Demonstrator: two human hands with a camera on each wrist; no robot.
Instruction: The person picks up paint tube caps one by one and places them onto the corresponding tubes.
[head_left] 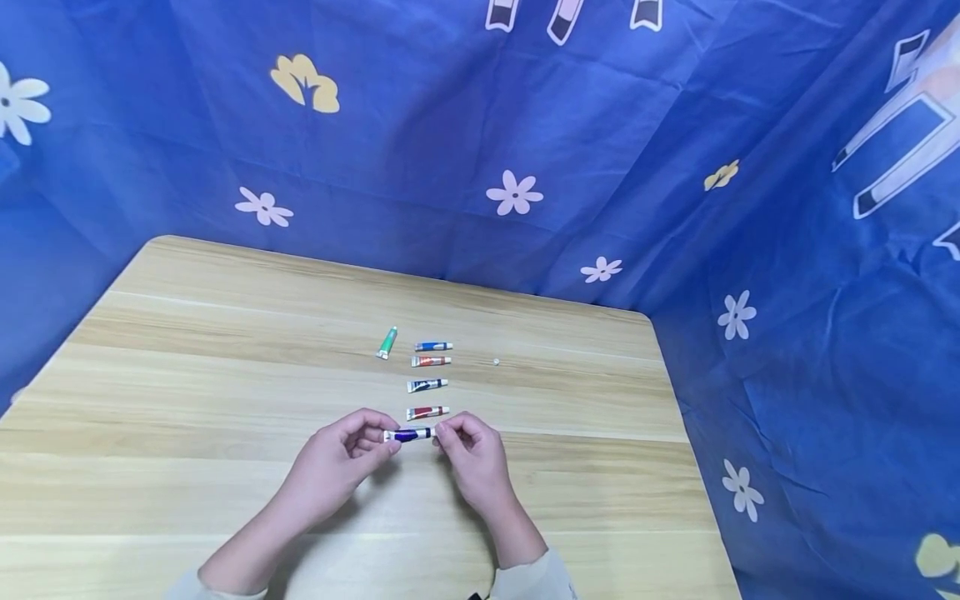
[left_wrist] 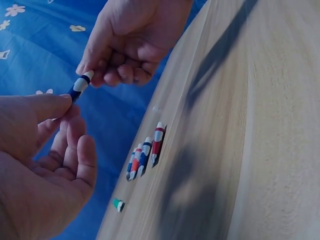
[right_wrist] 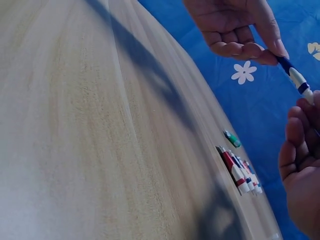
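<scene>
My left hand (head_left: 341,458) pinches the flat end of a small paint tube (head_left: 410,434) with a violet-blue and silver label between thumb and fingers. At the tube's other end, my right hand (head_left: 480,462) has its thumb and fingertip on the white tip. In the left wrist view the tube (left_wrist: 80,86) slants between both hands, above the table. Just beyond the hands lies a red paint tube (head_left: 427,412), its narrow end to the right. Behind it a dark blue tube (head_left: 427,385), an orange-red tube (head_left: 431,362) and a blue tube (head_left: 433,346) form a rough column.
A green tube (head_left: 387,342) lies at a different angle, left of the column. Right of the column sits a tiny white piece (head_left: 496,362). All rest on a light wooden table (head_left: 600,467). Blue patterned cloth (head_left: 420,150) hangs behind the table and along its sides.
</scene>
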